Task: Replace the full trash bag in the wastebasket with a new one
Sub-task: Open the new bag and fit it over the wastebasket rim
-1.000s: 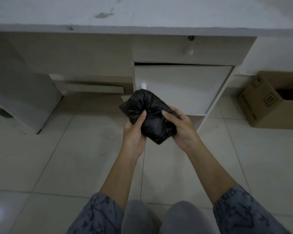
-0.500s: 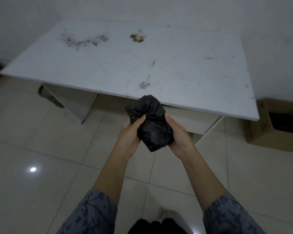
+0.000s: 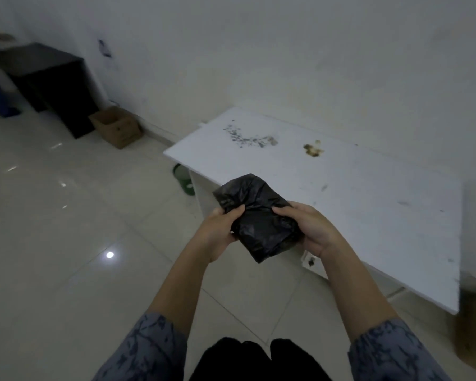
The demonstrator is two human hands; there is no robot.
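Head view: left hand (image 3: pixel 220 232) and right hand (image 3: pixel 308 229) both grip a folded black trash bag (image 3: pixel 259 215), held above the white desk's (image 3: pixel 368 202) front edge.

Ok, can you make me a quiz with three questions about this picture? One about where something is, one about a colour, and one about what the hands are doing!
1. Where is the open cardboard box?
A. On the desk
B. On the floor by the wall
C. In the person's lap

2. What colour is the folded trash bag?
A. Black
B. Yellow
C. Red

3. What are the hands doing with the bag?
A. Both hold it
B. Only the left holds it
C. Neither touches it

Answers:
1 B: the cardboard box sits on the tiles against the wall, away from the white desk.
2 A: the trash bag is black plastic.
3 A: the left hand and right hand grip it from either side.
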